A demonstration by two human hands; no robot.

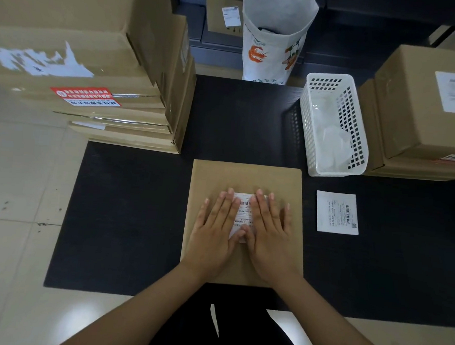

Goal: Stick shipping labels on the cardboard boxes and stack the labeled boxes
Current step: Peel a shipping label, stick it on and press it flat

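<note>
Brown and flat, the square cardboard box lies in the middle of the black mat, with a white barcoded shipping label on its top. Both hands lie flat on that label, fingers straight and pressing, thumbs meeting: the left hand covers its left edge, the right hand its right. Just right of the box a second white label sheet lies on the mat. Beyond it stands a white perforated plastic basket, between stacks of brown cartons.

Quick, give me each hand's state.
Left hand: open, flat, pressing the white shipping label onto the flat brown cardboard box.
Right hand: open, flat, pressing the same label.
</note>
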